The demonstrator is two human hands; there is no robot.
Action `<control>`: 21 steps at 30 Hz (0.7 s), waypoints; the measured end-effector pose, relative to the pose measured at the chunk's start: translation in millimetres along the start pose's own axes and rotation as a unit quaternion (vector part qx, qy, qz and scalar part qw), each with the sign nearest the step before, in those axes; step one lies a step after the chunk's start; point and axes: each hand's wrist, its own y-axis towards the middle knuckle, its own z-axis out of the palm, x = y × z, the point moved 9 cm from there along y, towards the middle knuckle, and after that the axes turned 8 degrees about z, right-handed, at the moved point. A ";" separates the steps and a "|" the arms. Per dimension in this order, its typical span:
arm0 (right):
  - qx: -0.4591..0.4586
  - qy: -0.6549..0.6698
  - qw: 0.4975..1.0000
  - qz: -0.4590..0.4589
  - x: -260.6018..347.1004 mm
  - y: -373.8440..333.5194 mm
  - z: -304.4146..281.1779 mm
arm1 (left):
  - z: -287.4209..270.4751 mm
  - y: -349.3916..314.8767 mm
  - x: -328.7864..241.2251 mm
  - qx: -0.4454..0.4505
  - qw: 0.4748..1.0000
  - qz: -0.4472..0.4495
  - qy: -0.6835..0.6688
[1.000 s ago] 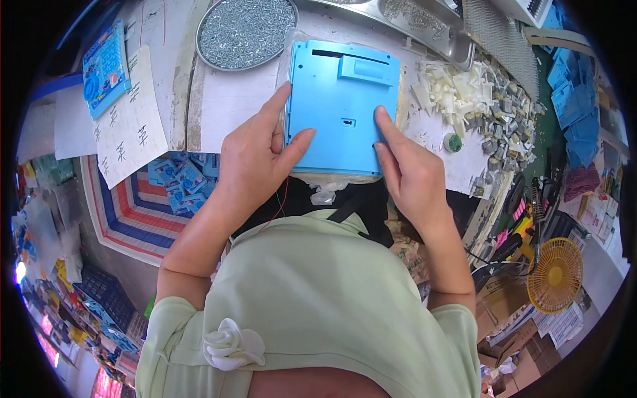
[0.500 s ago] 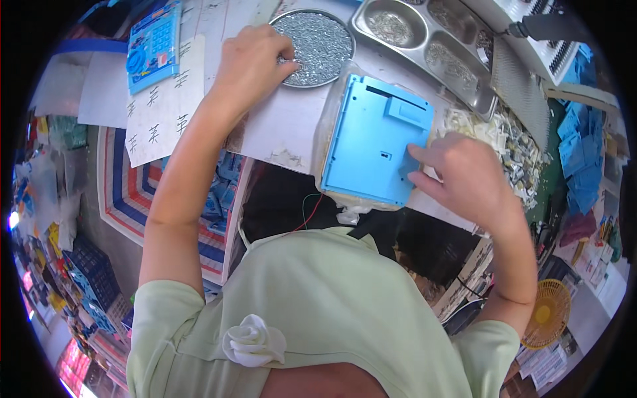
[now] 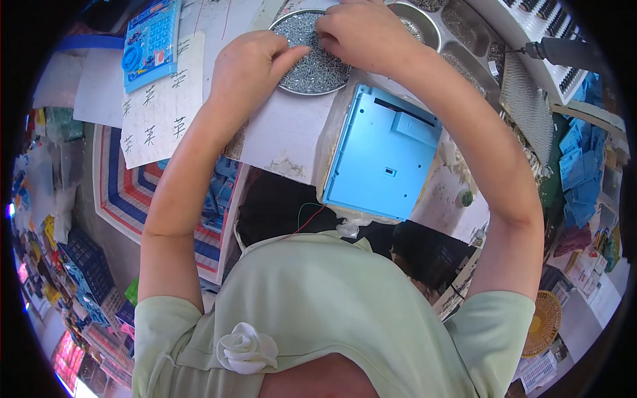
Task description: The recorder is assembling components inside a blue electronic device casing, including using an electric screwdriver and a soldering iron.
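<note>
A round metal dish (image 3: 317,93) full of small silvery screws (image 3: 308,74) stands on the worktable. My left hand (image 3: 249,69) rests at its left rim, fingers curled in and the thumb reaching over the screws; whatever lies inside the fingers is hidden. From the right, my right hand (image 3: 365,36) reaches over the dish, its bent fingertips down at the screws in a pinch. Too little shows to tell what they grip. Nearer me, a light blue plastic casing (image 3: 381,152) with a slot and screw holes lies flat on a plastic-wrapped pad, touched by neither hand.
A metal compartment tray (image 3: 434,33) with small parts sits behind my right forearm. An electric screwdriver (image 3: 564,53) points in from the right. At left are a blue toy calculator-like panel (image 3: 151,46), a paper with handwriting (image 3: 159,126) and a striped bag (image 3: 126,192) holding blue parts.
My right hand has left the blue casing and moved up and left to the screw dish. My left hand stays by the dish, its thumb now stretched farther over the screws.
</note>
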 end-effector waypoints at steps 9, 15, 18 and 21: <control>-0.065 0.148 0.982 0.098 -61.8 -149.8 -79.3 | 20.7 -19.7 -75.6 0.032 0.965 0.048 -0.256; -0.073 0.118 0.987 0.078 -50.6 -173.4 -68.5 | 31.5 -18.2 -79.7 0.051 0.974 0.052 -0.214; -0.086 0.083 0.992 0.052 -43.5 -171.9 -69.9 | 30.2 -17.3 -85.0 0.043 0.977 0.076 -0.196; -0.066 0.079 0.994 0.041 -40.2 -168.5 -72.4 | 28.2 -15.7 -91.0 0.031 0.983 0.110 -0.141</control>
